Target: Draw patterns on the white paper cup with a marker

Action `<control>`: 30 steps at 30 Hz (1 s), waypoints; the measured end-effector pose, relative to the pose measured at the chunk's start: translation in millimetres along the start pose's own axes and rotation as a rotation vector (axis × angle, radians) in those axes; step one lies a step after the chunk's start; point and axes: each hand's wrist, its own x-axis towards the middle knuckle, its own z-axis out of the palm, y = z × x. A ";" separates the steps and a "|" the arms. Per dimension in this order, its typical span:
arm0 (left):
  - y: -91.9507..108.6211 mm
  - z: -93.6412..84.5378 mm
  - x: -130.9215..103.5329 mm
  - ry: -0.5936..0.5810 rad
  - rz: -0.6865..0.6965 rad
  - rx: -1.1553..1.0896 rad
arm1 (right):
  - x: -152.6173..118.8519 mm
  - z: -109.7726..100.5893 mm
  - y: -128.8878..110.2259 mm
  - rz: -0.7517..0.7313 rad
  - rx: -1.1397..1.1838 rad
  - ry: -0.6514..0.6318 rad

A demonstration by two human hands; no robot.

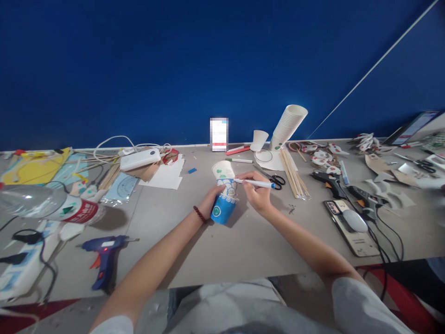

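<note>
Hands (211,200) (257,190) partly hide decorated cup (225,211) and marker (260,183), whose tip looks indistinct.

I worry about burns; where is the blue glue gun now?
In the head view, the blue glue gun lies at left near the table's front edge, between the power strip and the left forearm.

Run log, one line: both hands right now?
left hand: holds blue and white paper cup | right hand: holds white marker, tip at cup | nearby: black-handled scissors
</note>
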 end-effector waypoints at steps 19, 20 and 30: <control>-1.6 -3.1 1.8 0.001 -0.013 -0.060 | -1.2 -0.3 3.8 -0.056 -0.013 -0.031; -1.8 -3.1 1.9 0.003 -0.014 -0.060 | -1.3 -0.6 4.7 -0.059 -0.010 -0.034; -1.0 -2.3 1.1 -0.014 -0.017 -0.053 | -0.7 -0.9 3.4 -0.022 -0.010 -0.024</control>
